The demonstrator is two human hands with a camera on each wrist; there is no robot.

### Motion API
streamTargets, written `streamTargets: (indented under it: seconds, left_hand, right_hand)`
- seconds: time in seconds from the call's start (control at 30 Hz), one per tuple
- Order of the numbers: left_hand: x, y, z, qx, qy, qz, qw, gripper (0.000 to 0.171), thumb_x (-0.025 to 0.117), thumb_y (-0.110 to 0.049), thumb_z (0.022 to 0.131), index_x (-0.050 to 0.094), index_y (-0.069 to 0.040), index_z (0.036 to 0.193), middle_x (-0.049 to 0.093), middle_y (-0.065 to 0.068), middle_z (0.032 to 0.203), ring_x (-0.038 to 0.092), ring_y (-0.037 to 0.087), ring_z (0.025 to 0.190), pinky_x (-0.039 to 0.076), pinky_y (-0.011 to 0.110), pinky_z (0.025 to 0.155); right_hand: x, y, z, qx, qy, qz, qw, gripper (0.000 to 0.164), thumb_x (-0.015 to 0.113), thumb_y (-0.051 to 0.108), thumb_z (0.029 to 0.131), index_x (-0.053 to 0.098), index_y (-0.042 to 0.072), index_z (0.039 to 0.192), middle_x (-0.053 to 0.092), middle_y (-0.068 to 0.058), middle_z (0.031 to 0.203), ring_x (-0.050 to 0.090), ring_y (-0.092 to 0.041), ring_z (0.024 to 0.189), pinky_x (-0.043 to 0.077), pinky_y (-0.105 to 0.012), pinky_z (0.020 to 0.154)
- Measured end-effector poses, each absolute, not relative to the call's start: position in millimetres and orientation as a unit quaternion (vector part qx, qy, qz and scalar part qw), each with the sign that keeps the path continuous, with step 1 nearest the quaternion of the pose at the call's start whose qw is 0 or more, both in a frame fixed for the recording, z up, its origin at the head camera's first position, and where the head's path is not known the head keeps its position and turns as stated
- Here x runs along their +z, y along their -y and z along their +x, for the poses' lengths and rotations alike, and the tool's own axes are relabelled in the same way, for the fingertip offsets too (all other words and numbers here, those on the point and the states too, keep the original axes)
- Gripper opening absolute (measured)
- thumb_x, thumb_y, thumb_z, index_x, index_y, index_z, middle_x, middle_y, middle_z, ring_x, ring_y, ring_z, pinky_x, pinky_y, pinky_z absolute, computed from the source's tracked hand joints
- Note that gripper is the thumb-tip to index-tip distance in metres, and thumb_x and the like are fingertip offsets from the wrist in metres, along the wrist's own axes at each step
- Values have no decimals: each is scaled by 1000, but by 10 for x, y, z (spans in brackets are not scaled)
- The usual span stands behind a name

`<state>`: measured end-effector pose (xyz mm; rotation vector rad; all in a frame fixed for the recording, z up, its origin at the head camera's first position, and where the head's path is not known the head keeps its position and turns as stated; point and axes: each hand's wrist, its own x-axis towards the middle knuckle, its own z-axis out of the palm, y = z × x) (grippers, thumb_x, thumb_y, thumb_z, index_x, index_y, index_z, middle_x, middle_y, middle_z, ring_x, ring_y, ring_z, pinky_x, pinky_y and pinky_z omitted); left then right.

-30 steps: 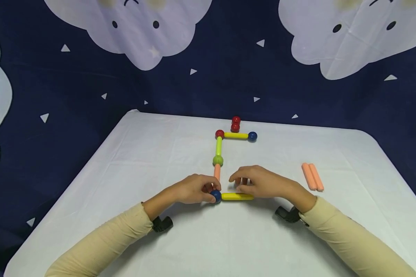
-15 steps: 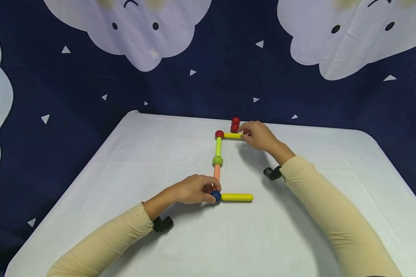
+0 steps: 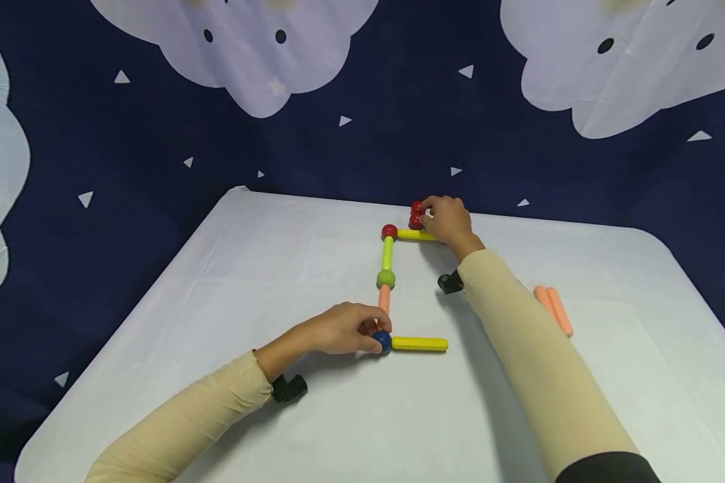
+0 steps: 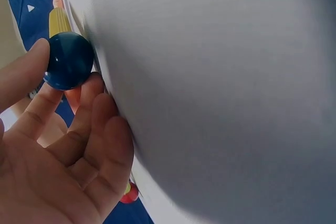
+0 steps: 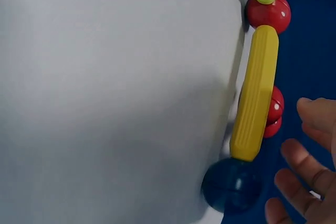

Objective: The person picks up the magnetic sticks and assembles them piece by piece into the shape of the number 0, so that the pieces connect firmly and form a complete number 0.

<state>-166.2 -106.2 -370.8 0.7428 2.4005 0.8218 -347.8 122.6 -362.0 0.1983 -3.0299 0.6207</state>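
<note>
Thumb and fingers of my left hand (image 3: 347, 329) pinch a blue ball (image 4: 69, 60) at the near corner of a stick-and-ball chain on the table. From that ball a yellow stick (image 3: 419, 344) points right, while an orange stick (image 3: 384, 300) runs away to a green ball (image 3: 386, 278). Beyond it come a lime stick (image 3: 388, 253), a red ball (image 3: 389, 232) and a far yellow stick (image 3: 415, 235) ending in another blue ball (image 5: 231, 184), hidden in the head view. My right hand (image 3: 450, 220), fingers parted, is beside two red balls (image 3: 416, 220); the right wrist view shows a gap.
Two loose orange sticks (image 3: 558, 312) lie side by side at the right, partly behind the right sleeve (image 3: 532, 349). The white table (image 3: 266, 268) ends just behind the two red balls, against a dark blue cloth (image 3: 399, 147) with clouds.
My right hand has travelled from above the near yellow stick to the far edge, then slightly farther, beside the two red balls. The left hand keeps its hold on the blue ball.
</note>
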Motion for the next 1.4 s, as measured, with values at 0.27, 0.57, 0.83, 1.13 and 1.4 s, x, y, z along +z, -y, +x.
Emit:
streamTargets:
  seconds: [0.27, 0.57, 0.83, 1.13, 1.4]
  left_hand:
    - [-3704, 1018, -1632, 304, -876, 282, 245, 24, 73, -17, 90, 66, -19, 112, 70, -1, 99, 61, 10, 90, 47, 26, 79]
    - [-3710, 987, -1600, 311, -870, 293, 245, 24, 74, -16, 89, 67, -18, 112, 70, -1, 99, 61, 10, 90, 48, 25, 79]
    - [-3701, 990, -1611, 310, -871, 292, 246, 24, 74, -16, 89, 67, -18, 112, 69, -1, 98, 60, 10, 88, 47, 25, 77]
    - [-3700, 1029, -1643, 309, -875, 279, 248, 23, 73, -17, 89, 66, -19, 112, 70, -1, 100, 62, 11, 91, 48, 27, 79]
    - [-3700, 1066, -1660, 310, -876, 276, 245, 23, 73, -18, 90, 66, -18, 112, 70, -1, 100, 62, 10, 91, 49, 27, 78]
  right_hand:
    - [-3652, -1210, -3490, 202, 979, 19, -11, 42, 61, 33, 96, 61, 10, 131, 60, -18, 130, 46, -37, 117, 40, -53, 101]
    - [-3767, -1219, -3460, 245, 969, -39, -17, 44, 65, 34, 93, 61, 5, 127, 59, -19, 129, 40, -37, 120, 31, -58, 109]
    - [-3722, -1273, -3478, 229, 973, -19, 0, 46, 66, 34, 93, 61, 5, 129, 59, -18, 130, 40, -37, 123, 31, -58, 108]
    - [-3533, -1337, -3460, 204, 977, 31, 45, 43, 65, 31, 93, 63, 5, 127, 62, -15, 120, 43, -32, 111, 35, -47, 92]
    - [-3335, -1469, -3276, 175, 974, 121, 81, 41, 71, 28, 88, 66, 3, 121, 70, -14, 118, 45, -31, 108, 39, -45, 91]
